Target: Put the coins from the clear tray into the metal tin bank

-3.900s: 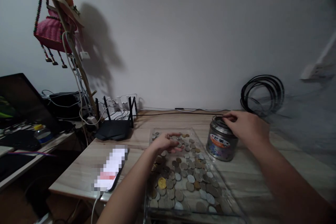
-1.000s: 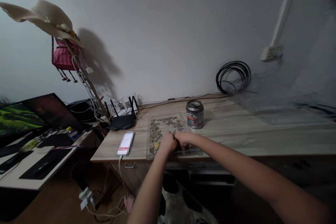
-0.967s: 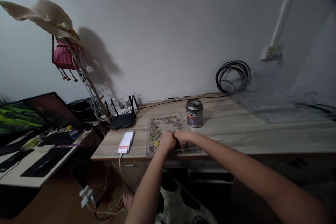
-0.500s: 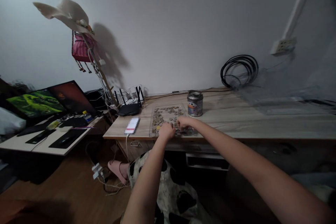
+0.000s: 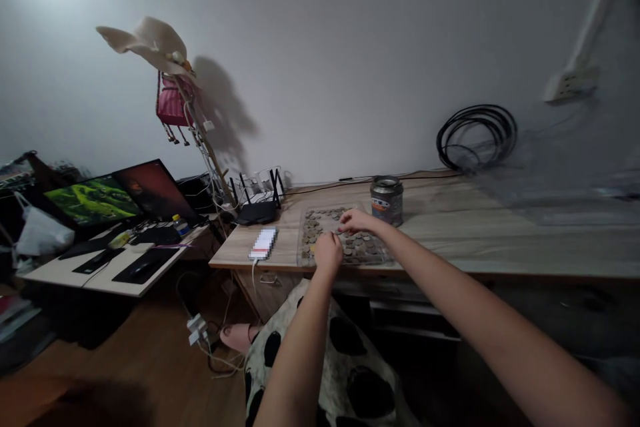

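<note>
Many coins [image 5: 360, 245] lie spread over a clear, shallow plastic tray [image 5: 387, 257] at the front of the wooden desk. My left hand [image 5: 329, 251] is over the tray's front middle, its fingers curled in and closed. My right hand [image 5: 356, 221] reaches in from the right above the coins, thumb and fingers drawn together in a pinch. Whatever either hand holds is too small or hidden to make out. Just right of the tray and close to my right wrist stands a metal tin [image 5: 387, 200] with a printed label.
A phone [image 5: 263, 243] on a charging cable lies left of the tray, with a black router [image 5: 257, 211] behind it. Coiled black cable [image 5: 477, 138] leans on the wall beside clear plastic sheeting [image 5: 540, 173]. Monitors [image 5: 95, 197] stand on a lower desk at left.
My right hand has lifted from the tray's front and moved farther back over the coins, uncovering some. My left hand stays near the front. The whole view has shifted slightly.
</note>
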`<state>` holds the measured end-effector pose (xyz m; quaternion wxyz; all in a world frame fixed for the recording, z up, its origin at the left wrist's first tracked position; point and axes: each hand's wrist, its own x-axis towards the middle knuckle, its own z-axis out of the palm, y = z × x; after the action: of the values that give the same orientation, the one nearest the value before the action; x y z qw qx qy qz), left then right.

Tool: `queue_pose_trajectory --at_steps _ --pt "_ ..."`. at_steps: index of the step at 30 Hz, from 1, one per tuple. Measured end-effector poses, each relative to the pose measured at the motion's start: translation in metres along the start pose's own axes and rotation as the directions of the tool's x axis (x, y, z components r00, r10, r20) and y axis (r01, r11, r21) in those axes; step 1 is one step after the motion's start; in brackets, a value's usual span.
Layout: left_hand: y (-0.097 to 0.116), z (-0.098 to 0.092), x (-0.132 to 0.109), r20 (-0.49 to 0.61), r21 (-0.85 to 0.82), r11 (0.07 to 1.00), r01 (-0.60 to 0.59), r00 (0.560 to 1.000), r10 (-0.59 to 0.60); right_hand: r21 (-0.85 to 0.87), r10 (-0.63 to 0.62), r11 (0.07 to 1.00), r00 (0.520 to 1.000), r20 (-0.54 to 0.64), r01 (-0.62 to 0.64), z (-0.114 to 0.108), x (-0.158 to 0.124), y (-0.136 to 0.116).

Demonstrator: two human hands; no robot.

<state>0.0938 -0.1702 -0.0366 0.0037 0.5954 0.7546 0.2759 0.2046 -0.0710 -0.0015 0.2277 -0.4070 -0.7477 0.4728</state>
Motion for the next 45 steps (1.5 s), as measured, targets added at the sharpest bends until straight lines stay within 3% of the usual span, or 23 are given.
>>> queue_pose_trajectory --at_steps 3,6,7,9,11,12,15,17,18,19,20,22,24,27,31,33,36,39,41,43,45 --pt "-0.002 0.004 -0.003 -0.010 -0.087 0.996 0.008 1.000 -0.008 0.005 -0.003 1.000 1.000 0.004 0.003 0.010 -0.001 0.004" --pt "-0.005 0.004 -0.004 0.005 -0.318 0.945 0.077 0.997 -0.079 -0.017 -0.011 1.000 1.000 0.010 0.011 0.018 -0.003 0.006" --pt "-0.006 0.002 -0.003 0.029 -0.470 0.872 0.135 0.990 -0.137 -0.027 -0.014 1.000 1.000 0.006 0.015 0.019 -0.003 0.006" --pt "-0.008 -0.002 0.001 0.138 -0.768 0.581 0.270 0.955 -0.261 -0.053 -0.027 0.998 1.000 -0.008 0.027 0.020 -0.002 0.002" --pt "-0.009 -0.008 0.009 0.272 -0.895 0.264 0.359 0.909 -0.316 -0.085 -0.052 0.995 0.998 -0.023 0.050 0.020 0.000 -0.007" --pt "-0.009 -0.011 0.014 0.322 -0.906 0.169 0.387 0.892 -0.318 -0.105 -0.071 0.992 0.997 -0.029 0.067 0.019 0.002 -0.012" --pt "-0.007 -0.022 0.026 0.415 -0.893 0.059 0.447 0.866 -0.278 -0.179 -0.150 0.974 0.988 -0.048 0.139 0.021 0.006 -0.031" --pt "-0.003 -0.027 0.030 0.485 -0.874 -0.092 0.477 0.845 -0.224 -0.242 -0.205 0.952 0.977 -0.062 0.185 0.024 0.007 -0.041" --pt "-0.002 -0.029 0.032 0.530 -0.842 -0.234 0.486 0.827 -0.186 -0.278 -0.229 0.939 0.971 -0.070 0.201 0.026 0.007 -0.045" --pt "0.000 -0.029 0.033 0.551 -0.815 -0.308 0.490 0.821 -0.151 -0.315 -0.250 0.925 0.965 -0.080 0.213 0.028 0.007 -0.048" --pt "0.001 -0.029 0.035 0.558 -0.800 -0.343 0.492 0.821 -0.124 -0.352 -0.267 0.910 0.959 -0.091 0.220 0.030 0.007 -0.049" --pt "0.002 -0.025 0.040 0.603 -0.703 -0.499 0.507 0.796 -0.042 -0.420 -0.296 0.880 0.948 -0.118 0.223 0.031 0.007 -0.050" --pt "0.001 -0.019 0.049 0.617 -0.664 -0.561 0.495 0.786 -0.036 -0.477 -0.322 0.852 0.935 -0.150 0.217 0.026 0.010 -0.048" --pt "-0.003 -0.007 0.062 0.628 -0.633 -0.566 0.527 0.778 0.023 -0.533 -0.382 0.815 0.902 -0.203 0.226 -0.002 0.013 -0.043" --pt "-0.006 0.008 0.066 0.677 -0.615 -0.523 0.590 0.735 0.032 -0.533 -0.407 0.833 0.817 -0.409 0.148 -0.076 0.010 -0.029" --pt "-0.005 0.014 0.062 0.690 -0.637 -0.449 0.627 0.723 0.031 -0.547 -0.372 0.836 0.774 -0.513 0.039 -0.116 0.007 -0.018" --pt "0.000 0.024 0.054 0.611 -0.742 -0.263 0.617 0.783 0.115 -0.611 -0.268 0.767 0.768 -0.582 -0.196 -0.157 0.006 -0.001" --pt "0.004 0.029 0.047 0.511 -0.846 -0.058 0.531 0.836 0.201 -0.622 -0.152 0.692 0.768 -0.623 -0.367 -0.168 0.011 0.008" --pt "0.005 0.030 0.044 0.511 -0.858 0.038 0.513 0.841 0.180 -0.619 -0.132 0.667 0.751 -0.647 -0.416 -0.165 0.013 0.007" --pt "0.004 0.028 0.043 0.522 -0.853 0.086 0.516 0.846 0.109 -0.618 -0.131 0.650 0.735 -0.665 -0.443 -0.158 0.012 0.001" --pt "0.002 0.026 0.042 0.516 -0.856 0.075 0.512 0.856 0.039 -0.616 -0.183 0.660 0.703 -0.687 -0.430 -0.146 0.010 -0.008"
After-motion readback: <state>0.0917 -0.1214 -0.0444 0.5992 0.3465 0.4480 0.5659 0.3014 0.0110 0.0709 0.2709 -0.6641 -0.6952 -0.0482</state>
